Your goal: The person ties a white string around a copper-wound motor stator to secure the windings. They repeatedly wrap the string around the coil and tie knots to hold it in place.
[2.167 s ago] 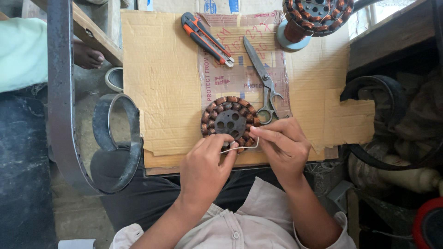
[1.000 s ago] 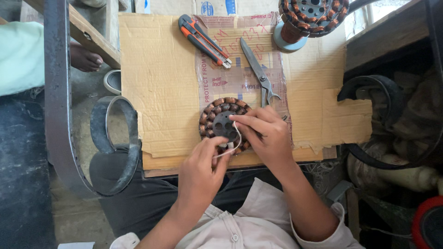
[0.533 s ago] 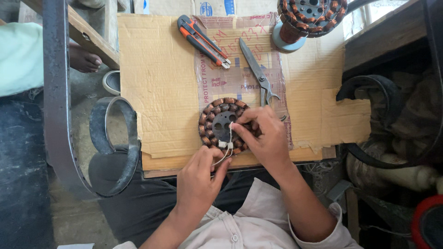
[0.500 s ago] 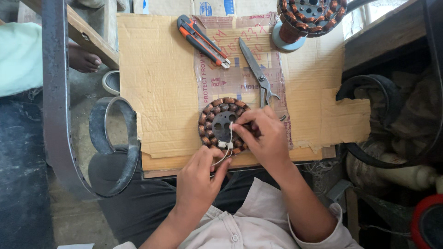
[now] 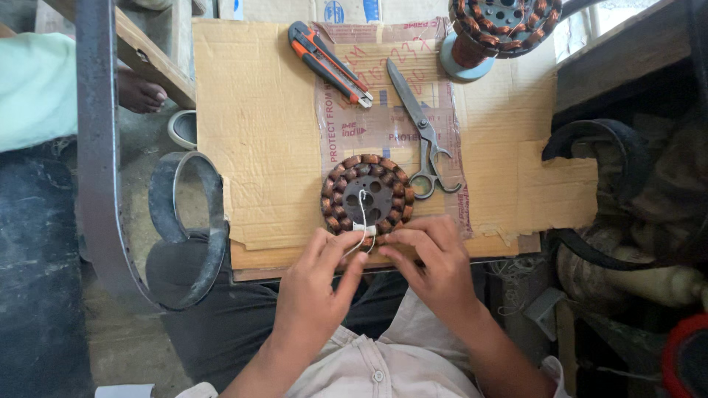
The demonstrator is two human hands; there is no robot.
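A round motor stator (image 5: 367,193) with copper coils around a dark hub lies flat on a sheet of cardboard (image 5: 265,125). Both my hands meet at its near edge. My left hand (image 5: 322,278) pinches a thin white thread (image 5: 362,230) that runs up over the near coils. My right hand (image 5: 431,256) grips the same thread and coil edge from the right, fingers curled. The near rim of the stator is partly hidden by my fingers.
Steel scissors (image 5: 417,127) lie just right of the stator. An orange-and-grey utility knife (image 5: 327,61) lies at the back. A second wound stator on a spool (image 5: 495,22) stands at the back right. Another person's foot (image 5: 139,91) rests at left, beside metal rings (image 5: 184,221).
My right hand has drawn back from over the stator's centre to its near edge. Both hands now meet at the front rim, with the thread pulled toward me.
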